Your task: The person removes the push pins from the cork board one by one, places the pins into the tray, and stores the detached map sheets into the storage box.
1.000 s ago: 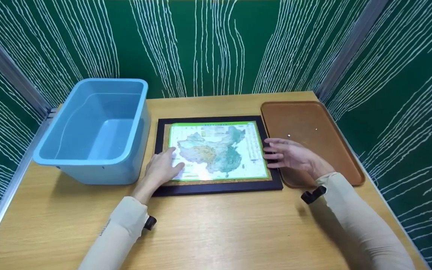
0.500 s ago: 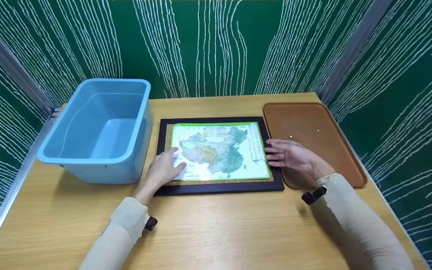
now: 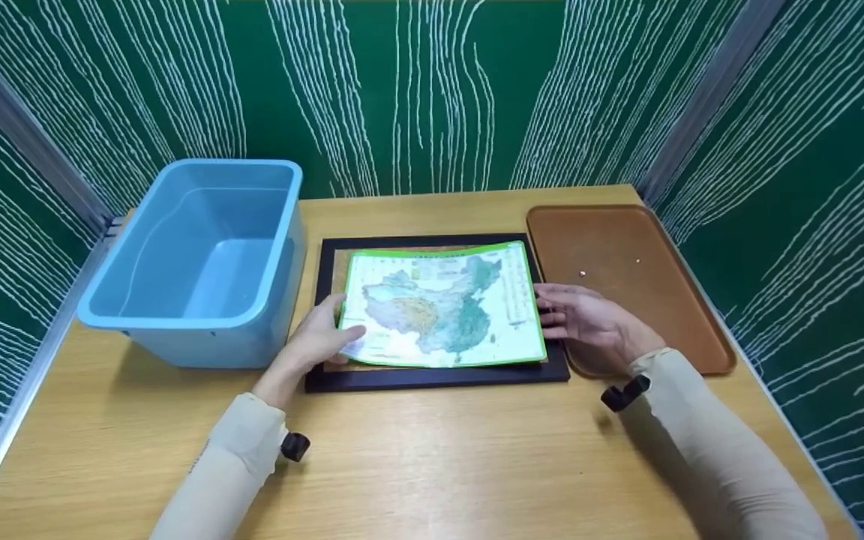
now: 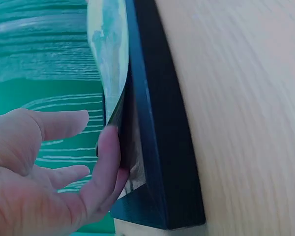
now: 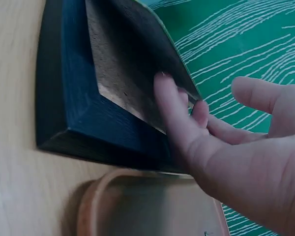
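Observation:
A laminated map of China [image 3: 432, 307] with a green border is bowed, its sides raised above a black frame [image 3: 439, 379] with a brown, cork-like inner board [image 5: 120, 73]. My left hand [image 3: 317, 336] is at the map's left edge. In the left wrist view, fingers [image 4: 107, 157] reach under that edge and the thumb stands apart from the sheet. At the opposite edge is my right hand [image 3: 589, 319]. Fairly straight fingers [image 5: 169, 98] go beneath the sheet there, while the thumb stays clear of it. The head view hides most of the fingertips under the map.
A deep blue plastic tub [image 3: 192, 322] stands left of the frame. Against the frame's right side lies a brown tray [image 3: 631, 225] with a couple of tiny shiny bits on it. Green walls with white streaks rise behind and at both sides of the wooden table [image 3: 432, 457].
The map, flat in the frame before, has lifted at its sides and shifted slightly right and nearer. Fingers of both hands have slipped under its edges.

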### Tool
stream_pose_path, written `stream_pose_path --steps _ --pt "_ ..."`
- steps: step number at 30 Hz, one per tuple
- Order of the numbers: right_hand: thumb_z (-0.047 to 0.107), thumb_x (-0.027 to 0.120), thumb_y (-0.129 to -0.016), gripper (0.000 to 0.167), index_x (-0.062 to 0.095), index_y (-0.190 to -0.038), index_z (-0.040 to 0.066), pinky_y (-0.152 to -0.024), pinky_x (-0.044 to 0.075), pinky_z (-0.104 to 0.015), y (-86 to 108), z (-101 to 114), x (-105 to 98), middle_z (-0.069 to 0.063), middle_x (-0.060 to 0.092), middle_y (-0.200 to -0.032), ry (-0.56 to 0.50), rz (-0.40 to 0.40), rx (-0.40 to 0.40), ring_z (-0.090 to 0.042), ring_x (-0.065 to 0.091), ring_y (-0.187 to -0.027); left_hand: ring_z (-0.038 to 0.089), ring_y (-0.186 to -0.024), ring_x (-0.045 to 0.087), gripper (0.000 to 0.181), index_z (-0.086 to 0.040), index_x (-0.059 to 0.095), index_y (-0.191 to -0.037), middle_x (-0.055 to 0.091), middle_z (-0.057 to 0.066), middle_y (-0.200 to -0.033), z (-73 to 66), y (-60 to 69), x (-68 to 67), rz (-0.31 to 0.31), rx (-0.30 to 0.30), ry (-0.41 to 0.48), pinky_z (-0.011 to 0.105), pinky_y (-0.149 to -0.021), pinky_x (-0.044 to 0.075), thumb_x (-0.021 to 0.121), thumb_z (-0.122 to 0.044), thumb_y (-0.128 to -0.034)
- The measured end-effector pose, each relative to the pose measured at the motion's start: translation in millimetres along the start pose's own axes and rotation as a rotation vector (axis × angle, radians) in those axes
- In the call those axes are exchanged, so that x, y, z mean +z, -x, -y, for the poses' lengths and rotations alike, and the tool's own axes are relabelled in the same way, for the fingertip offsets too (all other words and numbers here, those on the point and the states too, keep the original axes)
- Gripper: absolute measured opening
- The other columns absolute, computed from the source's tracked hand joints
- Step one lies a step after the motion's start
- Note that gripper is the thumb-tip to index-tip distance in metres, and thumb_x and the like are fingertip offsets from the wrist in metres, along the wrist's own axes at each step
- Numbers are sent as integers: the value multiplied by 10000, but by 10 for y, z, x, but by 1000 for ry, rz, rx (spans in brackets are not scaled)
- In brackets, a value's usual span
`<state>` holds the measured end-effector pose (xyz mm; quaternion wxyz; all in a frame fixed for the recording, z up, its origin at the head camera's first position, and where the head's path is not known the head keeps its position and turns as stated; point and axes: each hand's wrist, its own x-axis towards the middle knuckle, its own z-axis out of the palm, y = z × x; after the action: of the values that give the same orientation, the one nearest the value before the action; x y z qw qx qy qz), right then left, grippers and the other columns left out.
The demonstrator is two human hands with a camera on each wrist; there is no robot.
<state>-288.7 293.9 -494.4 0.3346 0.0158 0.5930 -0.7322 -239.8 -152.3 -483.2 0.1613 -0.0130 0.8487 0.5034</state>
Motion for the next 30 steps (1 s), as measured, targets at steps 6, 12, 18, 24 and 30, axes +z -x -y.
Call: stream_pose_path --steps 6,12,18,24,30 --pt "141 585 -1043 688 193 -1607 162 -894 565 -472 -24 -44 41 -154 628 -1284 -27 26 17 -313 652 -1122 296 -966 659 765 -128 94 -1630 421 264 -1432 51 -5 -71 130 -169 384 357 -696 609 575 -140 -1035" --pt "22 617 -1000 742 224 -1595 231 -886 563 -501 -4 -59 40 -189 632 -1290 -80 45 21 -332 677 -1101 306 -958 660 646 -127 183 -1605 512 252 -1299 96 7 -81 171 -168 453 398 -737 609 455 -34 -1026" --pt "-34 590 -996 764 187 -1593 221 -881 559 -510 -1 -60 42 -201 626 -1278 -103 61 7 -331 688 -1071 308 -968 652 664 -142 186 -1603 504 245 -1318 104 18 -76 164 -172 456 390 -730 608 445 -7 -1007" --pt "7 604 -1001 751 190 -1597 202 -837 585 -481 -4 -81 45 -175 674 -1225 -36 38 3 -312 692 -1079 304 -950 650 668 -129 165 -1610 486 264 -1311 122 14 -68 168 -180 458 388 -723 609 419 11 -1009" --pt "4 570 -1017 754 150 -1607 215 -842 585 -467 8 -89 47 -175 671 -1237 -35 58 17 -304 686 -1083 306 -942 651 700 -130 133 -1623 478 273 -1318 122 6 -61 171 -192 469 391 -723 611 412 28 -1000"
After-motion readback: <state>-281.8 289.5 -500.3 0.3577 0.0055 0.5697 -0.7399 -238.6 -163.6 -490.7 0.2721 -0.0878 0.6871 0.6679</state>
